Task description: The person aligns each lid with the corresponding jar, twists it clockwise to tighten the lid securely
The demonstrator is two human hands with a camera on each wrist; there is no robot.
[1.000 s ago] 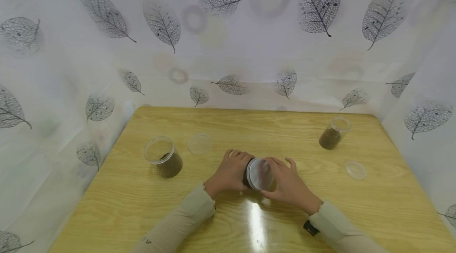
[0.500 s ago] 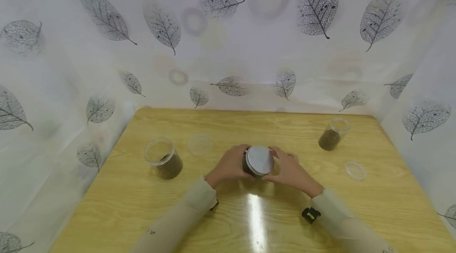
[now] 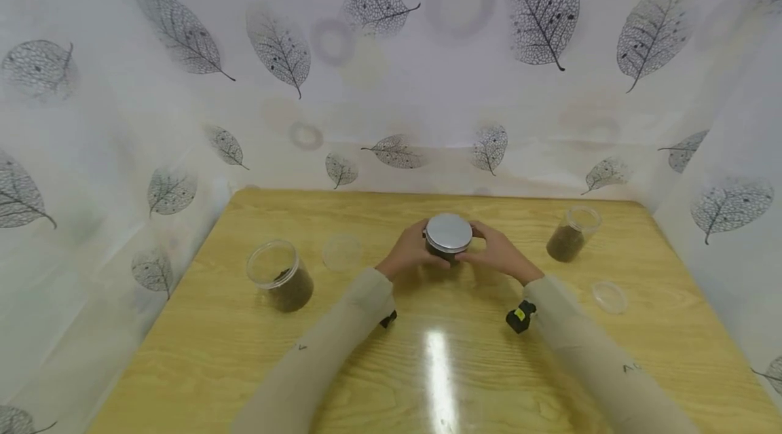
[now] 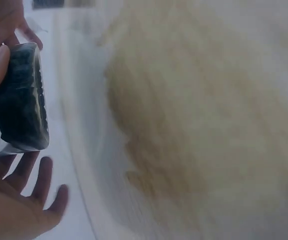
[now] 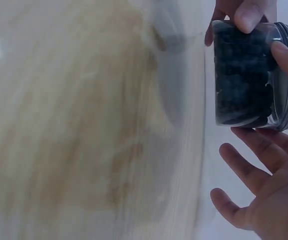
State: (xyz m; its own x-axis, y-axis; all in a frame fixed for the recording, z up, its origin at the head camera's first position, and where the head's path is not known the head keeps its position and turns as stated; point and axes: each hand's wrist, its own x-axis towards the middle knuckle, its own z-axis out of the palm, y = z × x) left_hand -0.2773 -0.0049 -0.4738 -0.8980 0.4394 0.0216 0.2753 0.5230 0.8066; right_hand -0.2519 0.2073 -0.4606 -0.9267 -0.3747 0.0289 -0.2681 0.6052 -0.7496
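Observation:
A clear jar (image 3: 447, 256) with dark contents and a silver lid (image 3: 449, 231) is held between both hands, upright, near the back middle of the table. My left hand (image 3: 411, 252) grips its left side, and my right hand (image 3: 502, 254) grips its right side. In the left wrist view the jar (image 4: 20, 100) shows its dark filling, with fingers around it. From the right wrist, the jar (image 5: 243, 75) has thumbs on one side and spread fingers on the other. Its base appears raised off the table.
On the left stands a wide open jar (image 3: 290, 288) of dark material, beside a clear lid (image 3: 342, 252). A narrower open jar (image 3: 566, 242) stands at the back right, with another clear lid (image 3: 609, 297) in front of it. A leaf-patterned curtain (image 3: 391, 101) encloses the wooden table (image 3: 489, 380).
Both hands have carried the lidded jar away from the body, toward the table's back edge. It was tilted earlier and now stands more upright. The other jars and lids stay put.

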